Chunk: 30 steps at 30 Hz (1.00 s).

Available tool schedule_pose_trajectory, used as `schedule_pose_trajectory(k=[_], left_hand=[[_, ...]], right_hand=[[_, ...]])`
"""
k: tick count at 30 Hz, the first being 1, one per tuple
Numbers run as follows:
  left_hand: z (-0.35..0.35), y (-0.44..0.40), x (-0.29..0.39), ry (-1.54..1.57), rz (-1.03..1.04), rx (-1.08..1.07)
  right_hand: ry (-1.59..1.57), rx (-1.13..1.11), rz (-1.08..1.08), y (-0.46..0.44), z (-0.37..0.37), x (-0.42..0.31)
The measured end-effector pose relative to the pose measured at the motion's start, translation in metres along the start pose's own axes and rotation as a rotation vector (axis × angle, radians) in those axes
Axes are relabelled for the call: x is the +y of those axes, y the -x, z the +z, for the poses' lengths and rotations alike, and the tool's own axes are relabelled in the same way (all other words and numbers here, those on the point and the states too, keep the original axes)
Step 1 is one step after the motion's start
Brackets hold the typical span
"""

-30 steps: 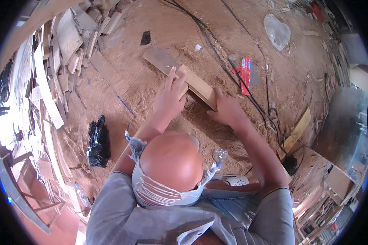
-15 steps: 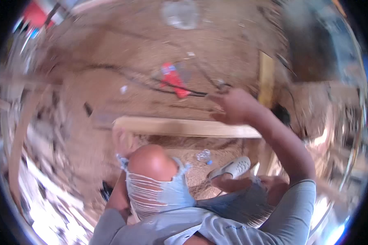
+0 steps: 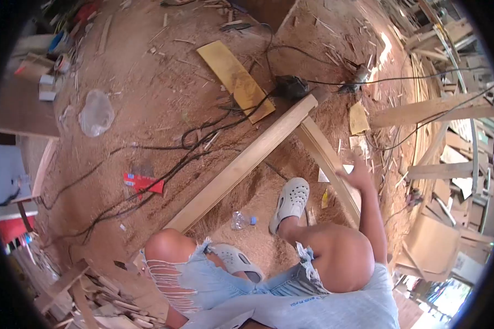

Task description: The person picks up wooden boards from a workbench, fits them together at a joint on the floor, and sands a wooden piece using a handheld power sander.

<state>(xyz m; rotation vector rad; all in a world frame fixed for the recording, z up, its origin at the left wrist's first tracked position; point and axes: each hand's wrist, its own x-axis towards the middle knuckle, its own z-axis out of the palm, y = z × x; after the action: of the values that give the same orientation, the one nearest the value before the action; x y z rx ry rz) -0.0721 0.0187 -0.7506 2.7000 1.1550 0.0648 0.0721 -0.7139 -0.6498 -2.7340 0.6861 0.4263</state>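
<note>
A long planed wooden bar [image 3: 241,164] slants from beside my left knee up to the right. Near its upper end it meets a second wooden piece [image 3: 329,159], forming a corner on the sawdust floor. My right hand [image 3: 359,175] is beside the second piece, its thumb and fingers apart, with nothing seen in it. Whether it touches the wood I cannot make out. My left knee hides my left hand; only part of that forearm [image 3: 175,318] shows, close to the bar's lower end. Between my feet and the bar lies a clear plastic bottle [image 3: 241,220] with a blue cap.
Black cables [image 3: 164,183] cross the floor beyond the bar. A yellowish board [image 3: 236,79], a dark power tool or similar object [image 3: 291,86], a red packet [image 3: 144,182] and a clear plastic bag [image 3: 96,113] lie about. Wood planks [image 3: 428,109] and scraps crowd the right side.
My view has turned to the right, and the bar now appears slanted. My right hand has gone from over the cables to beside the second piece. My left hand has dropped out of sight.
</note>
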Motion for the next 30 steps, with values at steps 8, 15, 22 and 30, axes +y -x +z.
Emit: schedule_pose_trajectory(k=[8,15,22,30], left_hand=[[-0.006,0.011,0.008,-0.142,-0.053,-0.036],[-0.004,0.030,0.014,-0.294,-0.156,-0.090],[-0.048,0.059,0.004,-0.518,-0.257,-0.320],[-0.084,0.017,0.075,-0.772,0.169,-0.804]], right_hand=[[0.092,0.095,0.169,0.015,0.085,0.044],[0.144,0.166,0.133,0.015,0.090,0.045],[0.027,0.077,0.142,0.014,0.095,0.063],[0.115,0.017,0.107,0.007,0.082,0.058]])
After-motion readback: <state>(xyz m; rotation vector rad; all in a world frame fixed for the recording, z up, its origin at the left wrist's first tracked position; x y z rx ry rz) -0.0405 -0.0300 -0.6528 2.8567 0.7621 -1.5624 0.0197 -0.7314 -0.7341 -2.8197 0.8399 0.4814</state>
